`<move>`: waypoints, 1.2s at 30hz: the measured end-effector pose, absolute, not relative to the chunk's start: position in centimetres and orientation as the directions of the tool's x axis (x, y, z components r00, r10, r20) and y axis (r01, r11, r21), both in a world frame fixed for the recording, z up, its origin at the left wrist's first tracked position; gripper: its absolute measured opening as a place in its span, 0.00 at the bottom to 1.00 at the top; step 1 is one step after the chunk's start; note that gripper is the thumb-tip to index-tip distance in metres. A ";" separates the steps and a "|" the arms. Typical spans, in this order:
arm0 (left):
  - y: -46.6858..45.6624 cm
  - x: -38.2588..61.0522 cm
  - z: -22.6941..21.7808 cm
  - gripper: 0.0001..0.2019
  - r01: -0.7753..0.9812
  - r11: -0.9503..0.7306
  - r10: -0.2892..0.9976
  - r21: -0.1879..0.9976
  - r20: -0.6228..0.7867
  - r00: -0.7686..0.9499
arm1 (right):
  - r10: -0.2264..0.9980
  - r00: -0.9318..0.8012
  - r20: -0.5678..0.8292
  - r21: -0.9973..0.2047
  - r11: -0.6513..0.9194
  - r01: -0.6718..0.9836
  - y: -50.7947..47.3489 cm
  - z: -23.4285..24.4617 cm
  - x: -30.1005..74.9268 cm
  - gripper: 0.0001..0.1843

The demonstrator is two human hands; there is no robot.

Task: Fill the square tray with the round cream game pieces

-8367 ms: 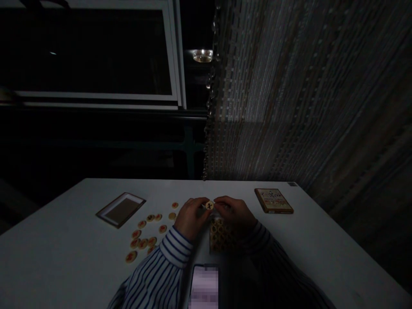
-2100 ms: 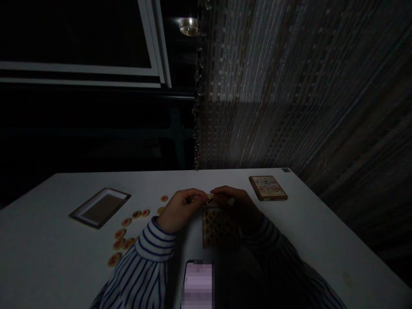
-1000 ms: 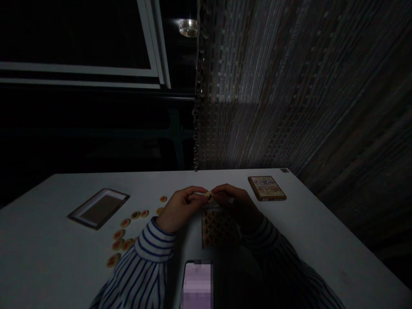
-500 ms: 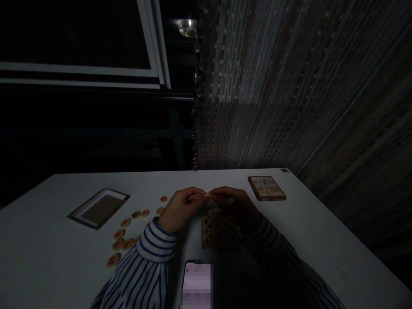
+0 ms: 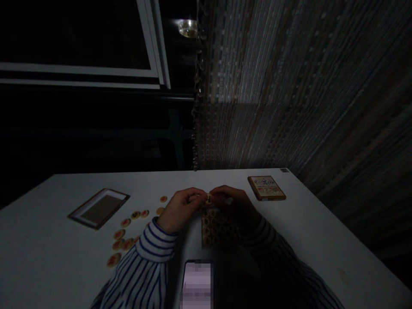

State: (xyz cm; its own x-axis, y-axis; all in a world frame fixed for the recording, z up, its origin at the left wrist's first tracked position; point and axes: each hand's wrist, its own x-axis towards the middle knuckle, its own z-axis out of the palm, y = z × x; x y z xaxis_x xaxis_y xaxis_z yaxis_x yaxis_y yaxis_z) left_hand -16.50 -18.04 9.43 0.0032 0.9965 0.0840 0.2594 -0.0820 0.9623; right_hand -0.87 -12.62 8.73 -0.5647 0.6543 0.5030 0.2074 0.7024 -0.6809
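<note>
Between the fingertips of my left hand (image 5: 182,208) and my right hand (image 5: 236,207) is a small round Chinese chess piece (image 5: 208,199), its marked face turned toward me. Both hands are closed in a pinch on it. Just below lies a shallow box (image 5: 202,236) holding rows of similar pieces, partly covered by my right hand and its shadow. Left of my left sleeve, several loose Chinese chess pieces (image 5: 119,234) with red or dark marks are scattered on the table; the sleeve hides some of them.
The white table (image 5: 305,240) carries an open, shallow box lid or tray (image 5: 99,208) at left and a printed box (image 5: 266,188) at back right. A phone (image 5: 197,283) lies near the front. A string curtain (image 5: 251,86) hangs behind the table.
The piece between my fingertips has tilted, so its dark mark now shows more plainly. My hands have barely shifted, and everything on the table stays where it was.
</note>
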 end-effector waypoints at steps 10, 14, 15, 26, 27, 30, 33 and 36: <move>-18.1 -16.4 9.6 0.12 0.235 -0.059 0.998 0.970 0.062 -0.006 | 0.620 -0.561 0.548 -0.617 0.753 0.230 -12.6 8.6 -0.9 0.09; -18.0 -16.5 9.5 0.12 0.189 -0.054 0.998 0.980 0.060 -0.025 | 0.515 -0.590 0.622 -0.503 0.840 0.203 -12.3 8.1 -0.9 0.14; -18.0 -16.5 9.5 0.12 0.188 -0.055 0.998 0.981 0.061 -0.028 | 0.491 -0.597 0.634 -0.477 0.856 0.198 -12.2 8.0 -0.9 0.16; -18.1 -16.5 9.6 0.13 0.215 -0.077 0.996 0.974 0.084 -0.025 | 0.412 -0.640 0.649 -0.293 0.911 0.289 -12.0 8.1 -0.9 0.16; -18.1 -16.5 9.6 0.14 0.220 -0.077 0.996 0.972 0.084 -0.025 | 0.411 -0.644 0.645 -0.284 0.911 0.297 -12.0 8.1 -0.8 0.16; -18.1 -16.5 9.5 0.14 0.224 -0.098 0.994 0.970 0.105 -0.019 | 0.411 -0.642 0.647 -0.263 0.911 0.317 -12.0 8.1 -0.8 0.16; -18.1 -16.4 9.4 0.14 0.251 -0.139 0.987 0.958 0.155 -0.044 | 0.412 -0.629 0.659 -0.245 0.908 0.339 -12.0 8.4 -0.5 0.15; -18.2 -16.4 9.4 0.14 0.279 -0.138 0.980 0.950 0.171 -0.099 | 0.414 -0.634 0.652 -0.238 0.907 0.348 -11.9 8.7 -0.1 0.15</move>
State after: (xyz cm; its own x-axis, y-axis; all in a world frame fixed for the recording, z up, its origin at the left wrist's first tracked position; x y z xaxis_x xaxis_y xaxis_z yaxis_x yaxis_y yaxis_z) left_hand -16.38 -18.15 9.45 -0.0988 0.9803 0.1710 0.2786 -0.1377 0.9505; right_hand -0.13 -11.90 8.69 -0.6344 0.4145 0.6525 0.3479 0.9069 -0.2378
